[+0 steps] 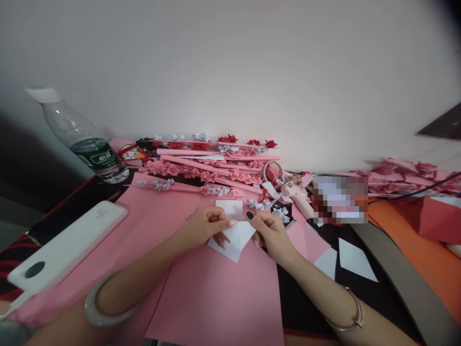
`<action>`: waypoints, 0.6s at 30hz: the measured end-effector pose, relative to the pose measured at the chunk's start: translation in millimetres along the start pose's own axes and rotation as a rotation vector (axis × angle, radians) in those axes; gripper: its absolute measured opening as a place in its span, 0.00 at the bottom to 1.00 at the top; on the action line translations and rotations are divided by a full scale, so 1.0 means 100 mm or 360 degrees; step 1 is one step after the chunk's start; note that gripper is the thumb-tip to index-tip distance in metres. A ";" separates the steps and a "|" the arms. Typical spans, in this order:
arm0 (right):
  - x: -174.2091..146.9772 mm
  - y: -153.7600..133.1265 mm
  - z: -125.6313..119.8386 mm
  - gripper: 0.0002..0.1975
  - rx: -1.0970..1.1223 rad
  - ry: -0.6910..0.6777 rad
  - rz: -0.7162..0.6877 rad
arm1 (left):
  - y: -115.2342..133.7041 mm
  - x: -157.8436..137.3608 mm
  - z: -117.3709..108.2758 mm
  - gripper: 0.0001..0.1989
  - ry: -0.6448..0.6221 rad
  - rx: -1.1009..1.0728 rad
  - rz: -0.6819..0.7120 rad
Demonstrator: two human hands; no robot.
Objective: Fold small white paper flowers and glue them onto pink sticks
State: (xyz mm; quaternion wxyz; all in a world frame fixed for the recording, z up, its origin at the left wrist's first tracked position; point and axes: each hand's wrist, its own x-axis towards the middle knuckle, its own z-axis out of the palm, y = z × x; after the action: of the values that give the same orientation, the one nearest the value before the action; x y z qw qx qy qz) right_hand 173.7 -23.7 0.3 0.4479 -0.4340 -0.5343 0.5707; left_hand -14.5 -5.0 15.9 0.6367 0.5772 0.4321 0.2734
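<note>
Between my two hands is a white sheet of paper [236,241] with crease lines, held above large pink paper [223,293]. My left hand [207,225] pinches its upper left edge between thumb and fingers, some fingertips showing behind the sheet. At the right corner, my right hand [268,233] has its dark-nailed thumb and fingers closed on the same sheet. Just beyond lies another white paper piece [229,209]. Small white folded paper flowers [281,214] sit past my right hand.
Pink stems with paper flowers [212,168] are heaped along the wall. A water bottle [95,149] and a white power bank [68,250] stand at left. A pink glue gun [297,194], a tape roll [272,172], loose white paper [356,259] and orange paper [414,250] lie at right.
</note>
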 end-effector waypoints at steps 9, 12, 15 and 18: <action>0.05 0.03 -0.05 0.20 0.0240 0.0222 0.0091 | -0.04 -0.02 -0.03 0.17 0.0117 0.0479 0.0435; 0.05 0.05 -0.05 0.20 0.0224 0.0192 0.0114 | -0.02 -0.03 -0.01 0.24 0.0102 0.0671 0.0520; 0.04 0.06 -0.05 0.21 0.0169 0.0127 0.0113 | -0.01 -0.04 0.01 0.16 0.0043 0.0764 0.0540; 0.03 0.05 -0.03 0.18 0.0135 0.0056 0.0058 | 0.01 -0.05 0.01 0.10 0.0069 0.0810 0.0563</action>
State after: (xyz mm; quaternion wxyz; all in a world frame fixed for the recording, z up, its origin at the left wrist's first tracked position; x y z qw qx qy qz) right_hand 176.1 -19.8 -5.0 0.4647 -0.4340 -0.4937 0.5932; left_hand -15.7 -9.8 17.8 0.4049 0.7783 0.3931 0.2751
